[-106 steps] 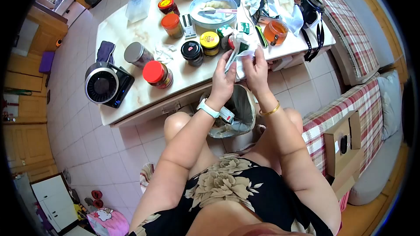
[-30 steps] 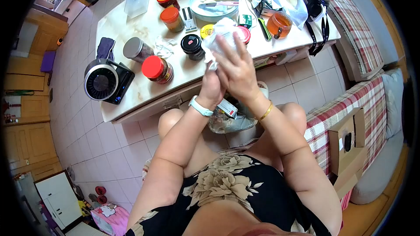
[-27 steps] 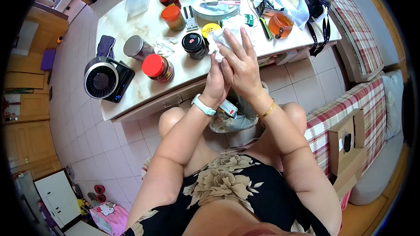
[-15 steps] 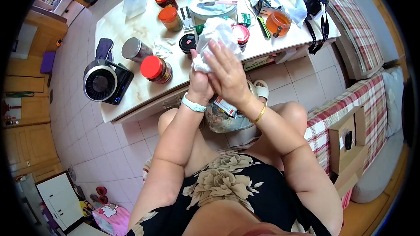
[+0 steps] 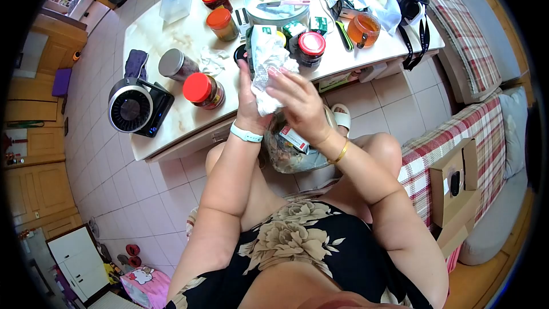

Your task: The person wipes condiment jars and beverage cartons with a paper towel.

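Observation:
A crumpled white tissue (image 5: 270, 83) is pressed between my two hands over the table's front edge. My left hand (image 5: 250, 106) is upright on its left side with the thumb pointing up; its other fingers are largely hidden by the tissue. Curled over the tissue from the right is my right hand (image 5: 302, 103). Just beyond them, a green-and-white packet (image 5: 263, 33), a red-lidded jar (image 5: 311, 48) and a partly covered dark-lidded jar (image 5: 240, 53) stand on the table.
The table (image 5: 154, 46) also holds a bowl (image 5: 277, 14) with a pink-handled knife across it, a red-capped jar (image 5: 204, 91), a small fan (image 5: 132, 107) and a glass cup of amber liquid (image 5: 363, 30). Below my hands is a filled bin bag (image 5: 294, 157).
Both hands have drawn slightly apart, and the tissue has slid lower between them. The red-lidded jar and the green-and-white packet behind are now more exposed.

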### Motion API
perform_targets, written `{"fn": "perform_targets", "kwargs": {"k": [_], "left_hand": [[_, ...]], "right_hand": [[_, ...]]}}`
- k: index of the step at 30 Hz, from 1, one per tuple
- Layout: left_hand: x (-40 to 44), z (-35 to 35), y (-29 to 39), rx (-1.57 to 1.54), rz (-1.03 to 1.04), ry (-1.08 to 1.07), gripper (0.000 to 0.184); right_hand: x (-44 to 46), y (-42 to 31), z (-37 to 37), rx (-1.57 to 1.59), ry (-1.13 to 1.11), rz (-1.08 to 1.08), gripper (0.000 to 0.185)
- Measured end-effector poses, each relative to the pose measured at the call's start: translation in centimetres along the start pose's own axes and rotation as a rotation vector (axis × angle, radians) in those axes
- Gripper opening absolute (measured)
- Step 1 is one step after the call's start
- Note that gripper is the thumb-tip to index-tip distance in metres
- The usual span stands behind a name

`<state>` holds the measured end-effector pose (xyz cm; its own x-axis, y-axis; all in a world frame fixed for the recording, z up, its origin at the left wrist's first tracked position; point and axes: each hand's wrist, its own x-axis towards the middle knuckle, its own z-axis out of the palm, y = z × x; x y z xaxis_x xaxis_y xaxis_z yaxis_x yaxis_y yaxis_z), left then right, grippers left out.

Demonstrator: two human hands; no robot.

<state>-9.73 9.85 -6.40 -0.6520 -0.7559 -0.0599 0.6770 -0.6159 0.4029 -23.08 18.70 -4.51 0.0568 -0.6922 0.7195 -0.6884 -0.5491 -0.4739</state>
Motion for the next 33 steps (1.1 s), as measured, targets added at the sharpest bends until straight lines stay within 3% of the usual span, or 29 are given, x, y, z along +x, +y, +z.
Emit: {"fn": "perform_targets", "kwargs": {"k": [1,2,3,5,7,9,11,13,15,17,19,21,27,31,33], "left_hand": [[0.0,1.1,0.3,0.122,0.052,0.07,0.076],[-0.2,2.4,-0.1,0.151,0.123,0.146,0.067],[0.2,2.5,-0.2,0.032,0.146,0.086,0.064],[0.3,1.1,0.1,0.092,0.109,-0.015,0.062],[0.0,2.2,0.0,0.114,0.103,-0.013,0.062],[0.0,2.4,-0.2,0.137,0.093,-0.015,0.062],[0.0,2.1,-0.3,0.107,0.028,-0.059,0.061],[-0.5,3.4,-1.1,0.171,0.049,0.032,0.063],[-0.9,1.8,-1.7,0.069,-0.087,-0.054,0.063],[-1.0,0.7,-2.4,0.107,-0.063,-0.034,0.061],[-0.9,0.9,-2.5,0.189,-0.125,-0.053,0.059],[-0.9,1.4,-3.2,0.147,-0.123,-0.017,0.058],[-0.9,1.3,-2.4,0.054,-0.132,-0.025,0.061],[-1.2,1.4,-3.0,0.169,-0.126,-0.022,0.062],[-1.5,3.2,-2.6,0.209,-0.113,-0.039,0.06]], "right_hand": [[0.6,0.3,-0.9,0.074,-0.005,0.031,0.047],[1.1,0.4,-1.3,0.123,0.148,0.145,0.042],[0.9,1.2,-1.4,0.26,0.292,0.315,0.028],[0.5,2.2,-2.5,0.622,0.486,0.78,0.023],[0.3,3.4,-3.3,0.682,0.576,0.664,0.033],[-0.5,3.3,-3.2,0.608,0.532,0.7,0.033],[0.1,2.3,-2.9,0.236,0.269,0.24,0.034],[2.3,0.4,-3.2,0.078,0.133,0.044,0.041],[2.2,0.6,-2.7,0.09,0.1,0.053,0.047],[2.1,1.5,-2.6,0.131,0.055,0.093,0.049],[1.9,2.3,-2.5,0.266,0.147,0.215,0.033],[1.3,3.1,-2.8,0.357,0.129,0.306,0.032],[2.4,1.0,-2.6,0.204,0.2,0.192,0.021],[0.6,3.3,-2.3,0.303,0.246,0.257,0.022],[0.3,3.5,-2.8,0.804,0.405,0.767,0.031]]}}
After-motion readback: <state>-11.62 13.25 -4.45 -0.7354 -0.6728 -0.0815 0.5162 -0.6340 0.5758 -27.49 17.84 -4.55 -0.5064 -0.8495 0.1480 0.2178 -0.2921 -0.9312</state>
